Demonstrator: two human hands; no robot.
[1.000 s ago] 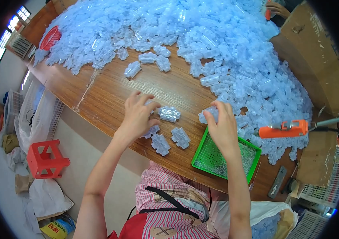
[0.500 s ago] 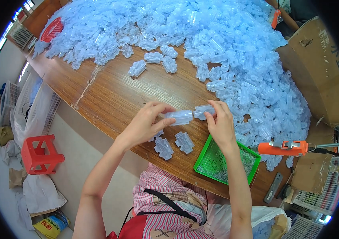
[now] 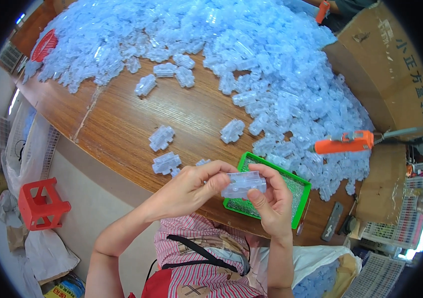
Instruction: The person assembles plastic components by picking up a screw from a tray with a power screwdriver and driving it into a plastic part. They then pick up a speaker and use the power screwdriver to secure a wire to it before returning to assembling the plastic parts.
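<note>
Both my hands are raised above the near edge of the wooden table, holding one clear plastic part (image 3: 244,185) between them. My left hand (image 3: 191,188) pinches its left end between thumb and fingers. At the other end, my right hand (image 3: 275,203) has its thumb across the front and its fingers behind. Directly beneath is a green tray (image 3: 298,218) with many small shiny metal pieces in it, partly covered by my hands. One loose clear part (image 3: 232,130) lies just beyond the tray. Further clear parts (image 3: 166,163) lie left of it, some partly hidden by my left hand.
A large heap of clear parts (image 3: 171,30) spreads over the far and right table. An orange electric screwdriver (image 3: 344,142) hangs at right, before a cardboard box (image 3: 390,64). A red stool (image 3: 45,203) stands on the floor at left. Another person's arm shows at top right.
My right hand has let go of its own part, which now lies on the table, and has gripped the left hand's part. Both hands have come nearer my body. The view has shifted.
</note>
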